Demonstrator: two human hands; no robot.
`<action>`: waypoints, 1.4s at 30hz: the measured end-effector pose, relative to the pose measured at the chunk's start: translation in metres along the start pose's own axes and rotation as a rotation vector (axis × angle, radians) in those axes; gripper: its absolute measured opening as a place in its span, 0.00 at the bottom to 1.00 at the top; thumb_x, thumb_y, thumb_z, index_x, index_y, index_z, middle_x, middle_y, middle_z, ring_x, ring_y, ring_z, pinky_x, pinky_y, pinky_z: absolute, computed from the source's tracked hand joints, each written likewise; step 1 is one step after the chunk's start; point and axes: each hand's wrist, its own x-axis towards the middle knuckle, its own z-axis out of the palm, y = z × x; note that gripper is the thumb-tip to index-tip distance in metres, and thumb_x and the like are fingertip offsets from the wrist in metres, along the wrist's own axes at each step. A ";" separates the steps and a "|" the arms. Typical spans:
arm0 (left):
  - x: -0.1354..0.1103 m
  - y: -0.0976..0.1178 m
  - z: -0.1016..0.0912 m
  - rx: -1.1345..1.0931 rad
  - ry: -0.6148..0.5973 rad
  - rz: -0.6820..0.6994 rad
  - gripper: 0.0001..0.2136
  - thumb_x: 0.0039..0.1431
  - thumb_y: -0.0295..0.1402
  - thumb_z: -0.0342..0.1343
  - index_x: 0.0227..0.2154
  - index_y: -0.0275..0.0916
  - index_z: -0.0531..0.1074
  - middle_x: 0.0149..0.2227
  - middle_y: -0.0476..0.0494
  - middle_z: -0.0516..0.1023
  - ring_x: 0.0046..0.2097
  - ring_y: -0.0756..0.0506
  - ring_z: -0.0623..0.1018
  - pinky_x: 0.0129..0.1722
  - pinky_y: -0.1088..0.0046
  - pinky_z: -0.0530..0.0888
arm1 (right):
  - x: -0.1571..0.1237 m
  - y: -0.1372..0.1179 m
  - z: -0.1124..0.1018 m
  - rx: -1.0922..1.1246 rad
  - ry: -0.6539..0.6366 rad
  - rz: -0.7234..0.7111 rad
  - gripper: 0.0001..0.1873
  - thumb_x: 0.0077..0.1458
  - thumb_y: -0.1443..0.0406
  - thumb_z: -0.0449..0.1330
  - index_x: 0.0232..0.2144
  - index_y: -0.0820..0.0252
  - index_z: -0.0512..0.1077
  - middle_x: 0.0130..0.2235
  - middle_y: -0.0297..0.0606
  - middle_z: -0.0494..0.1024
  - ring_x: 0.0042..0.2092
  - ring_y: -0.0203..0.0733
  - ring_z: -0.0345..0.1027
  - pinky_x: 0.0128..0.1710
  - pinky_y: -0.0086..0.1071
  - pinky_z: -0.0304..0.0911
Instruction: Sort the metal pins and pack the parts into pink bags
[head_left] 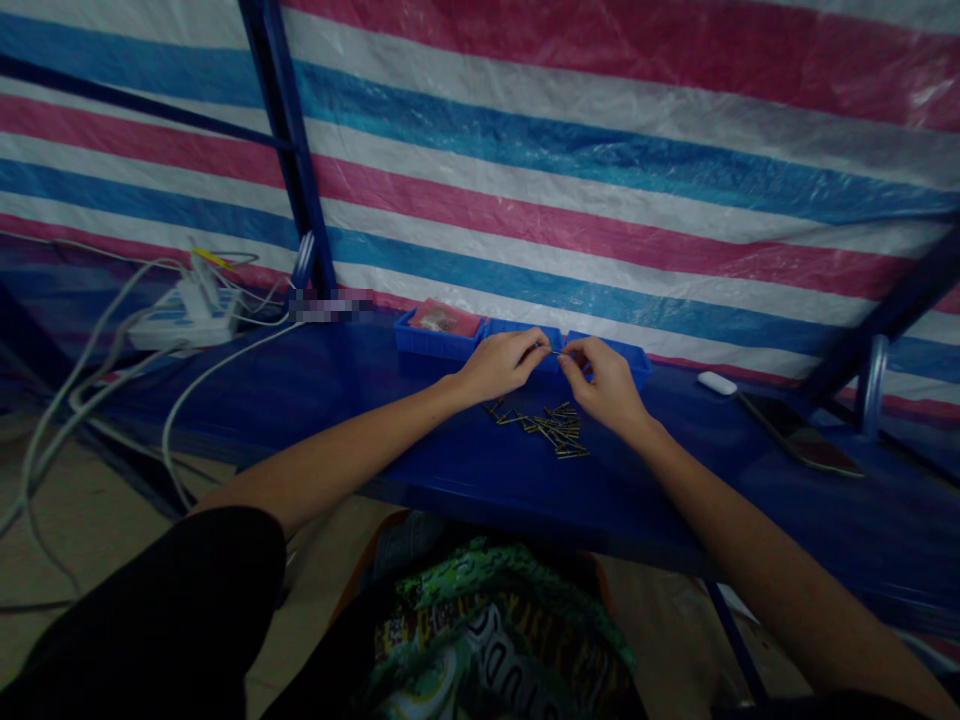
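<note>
Striped red, white and blue sheeting (570, 170) backs a blue surface (360, 400) in the head view. Just behind a pile of small metal pins (551, 428), the left hand (501, 365) and right hand (604, 385) meet, fingertips pinched on either end of a thin pin (559, 352). Blue trays (442, 340) sit behind the pile. A power strip (184, 315) lies far to its left and a phone (799, 438) to its right.

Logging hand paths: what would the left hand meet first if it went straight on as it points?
The left hand would likely meet the right hand, across the thin pin both pinch; depth unclear.
</note>
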 end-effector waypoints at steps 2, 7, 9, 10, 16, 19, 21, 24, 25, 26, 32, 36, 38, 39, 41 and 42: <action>0.000 0.000 -0.001 0.004 -0.005 -0.005 0.11 0.63 0.34 0.44 0.34 0.37 0.70 0.30 0.46 0.75 0.32 0.49 0.73 0.32 0.73 0.67 | -0.001 0.000 0.000 0.012 0.004 0.005 0.06 0.56 0.62 0.53 0.34 0.58 0.67 0.28 0.36 0.69 0.30 0.40 0.64 0.29 0.33 0.59; 0.000 0.002 0.000 0.010 -0.023 -0.002 0.11 0.63 0.34 0.44 0.33 0.38 0.70 0.29 0.46 0.75 0.31 0.49 0.73 0.31 0.73 0.66 | 0.000 0.001 0.000 0.010 -0.002 -0.009 0.06 0.57 0.64 0.51 0.31 0.57 0.66 0.30 0.38 0.70 0.31 0.40 0.65 0.31 0.34 0.60; 0.000 0.002 0.001 -0.001 -0.017 -0.010 0.09 0.62 0.35 0.46 0.37 0.38 0.70 0.27 0.48 0.74 0.29 0.50 0.73 0.30 0.73 0.66 | 0.000 0.002 0.000 -0.003 0.008 -0.003 0.07 0.57 0.63 0.50 0.30 0.57 0.66 0.30 0.38 0.70 0.31 0.41 0.64 0.31 0.34 0.59; -0.001 0.002 0.001 -0.007 -0.012 -0.015 0.09 0.62 0.36 0.47 0.39 0.38 0.69 0.27 0.49 0.74 0.29 0.50 0.73 0.29 0.73 0.66 | 0.000 0.002 0.000 -0.012 0.012 -0.002 0.08 0.58 0.63 0.50 0.29 0.57 0.66 0.29 0.38 0.70 0.31 0.41 0.64 0.31 0.35 0.59; -0.001 0.001 0.002 0.000 -0.008 0.006 0.07 0.61 0.33 0.47 0.37 0.39 0.68 0.26 0.49 0.72 0.28 0.50 0.72 0.28 0.73 0.65 | 0.000 0.002 0.001 -0.021 0.000 0.000 0.11 0.59 0.62 0.48 0.27 0.57 0.65 0.28 0.38 0.69 0.30 0.41 0.64 0.31 0.34 0.58; -0.001 0.001 0.001 0.006 0.002 0.009 0.07 0.62 0.32 0.46 0.35 0.37 0.68 0.28 0.47 0.73 0.28 0.50 0.72 0.28 0.73 0.65 | -0.001 0.001 0.002 0.005 -0.009 0.037 0.07 0.57 0.61 0.52 0.34 0.58 0.66 0.27 0.36 0.69 0.29 0.40 0.64 0.28 0.33 0.58; -0.001 0.001 0.000 0.013 -0.001 0.006 0.09 0.62 0.32 0.44 0.34 0.37 0.68 0.28 0.46 0.74 0.29 0.50 0.72 0.29 0.73 0.65 | -0.002 0.002 0.002 0.016 -0.013 0.051 0.08 0.56 0.61 0.54 0.38 0.58 0.65 0.27 0.34 0.68 0.28 0.39 0.63 0.27 0.32 0.58; 0.000 0.003 -0.001 0.034 -0.025 -0.013 0.11 0.63 0.33 0.43 0.32 0.37 0.69 0.29 0.46 0.75 0.31 0.49 0.73 0.31 0.72 0.66 | -0.001 0.002 0.002 0.015 -0.017 0.026 0.05 0.56 0.63 0.53 0.35 0.58 0.65 0.27 0.35 0.69 0.29 0.40 0.64 0.28 0.33 0.58; 0.000 0.003 -0.001 0.037 -0.035 -0.018 0.11 0.63 0.33 0.43 0.31 0.38 0.69 0.29 0.46 0.75 0.31 0.49 0.73 0.31 0.72 0.66 | -0.001 0.003 0.002 0.015 -0.019 0.016 0.05 0.56 0.63 0.52 0.33 0.57 0.65 0.28 0.36 0.69 0.30 0.40 0.64 0.29 0.33 0.59; 0.000 0.003 -0.001 0.034 -0.042 -0.019 0.11 0.63 0.33 0.43 0.31 0.38 0.69 0.30 0.46 0.75 0.32 0.48 0.73 0.32 0.72 0.66 | -0.001 0.003 0.002 0.014 -0.020 0.011 0.05 0.56 0.63 0.52 0.32 0.57 0.65 0.29 0.37 0.70 0.30 0.40 0.64 0.29 0.33 0.59; -0.001 0.001 0.001 0.007 -0.023 -0.013 0.09 0.62 0.34 0.46 0.41 0.37 0.68 0.29 0.47 0.74 0.29 0.49 0.73 0.30 0.73 0.66 | 0.000 0.002 0.001 -0.044 0.000 0.016 0.10 0.58 0.63 0.49 0.27 0.58 0.66 0.28 0.39 0.71 0.30 0.41 0.65 0.30 0.34 0.58; -0.001 0.000 0.002 0.018 -0.016 -0.005 0.08 0.62 0.33 0.46 0.39 0.37 0.67 0.29 0.47 0.74 0.30 0.50 0.72 0.30 0.73 0.66 | 0.000 0.002 0.001 -0.053 0.006 0.026 0.12 0.59 0.62 0.48 0.27 0.58 0.66 0.28 0.38 0.71 0.30 0.40 0.65 0.30 0.33 0.57; -0.001 0.000 0.002 0.030 -0.018 -0.009 0.08 0.62 0.32 0.45 0.38 0.37 0.68 0.30 0.46 0.74 0.30 0.50 0.72 0.31 0.73 0.66 | 0.000 0.001 0.001 -0.034 -0.001 0.038 0.10 0.58 0.61 0.50 0.29 0.59 0.67 0.27 0.37 0.70 0.29 0.40 0.64 0.30 0.33 0.58; -0.001 0.000 0.002 0.034 -0.018 -0.013 0.08 0.62 0.32 0.45 0.37 0.37 0.68 0.30 0.46 0.75 0.31 0.49 0.73 0.31 0.73 0.66 | 0.000 0.001 0.001 -0.025 -0.004 0.042 0.09 0.58 0.61 0.52 0.32 0.59 0.67 0.27 0.37 0.70 0.29 0.40 0.64 0.29 0.33 0.58; -0.001 0.000 0.002 0.041 -0.021 -0.022 0.09 0.63 0.33 0.44 0.36 0.37 0.69 0.31 0.45 0.75 0.31 0.49 0.73 0.32 0.73 0.66 | -0.001 0.001 0.001 -0.011 -0.007 0.033 0.08 0.56 0.61 0.53 0.34 0.60 0.68 0.27 0.36 0.69 0.29 0.39 0.64 0.29 0.32 0.59; -0.001 0.000 0.001 0.042 -0.025 -0.024 0.10 0.63 0.33 0.43 0.35 0.37 0.69 0.31 0.45 0.75 0.32 0.49 0.73 0.32 0.73 0.66 | -0.001 0.001 0.001 -0.008 -0.007 0.020 0.07 0.56 0.62 0.53 0.34 0.59 0.68 0.27 0.36 0.69 0.29 0.39 0.64 0.30 0.32 0.59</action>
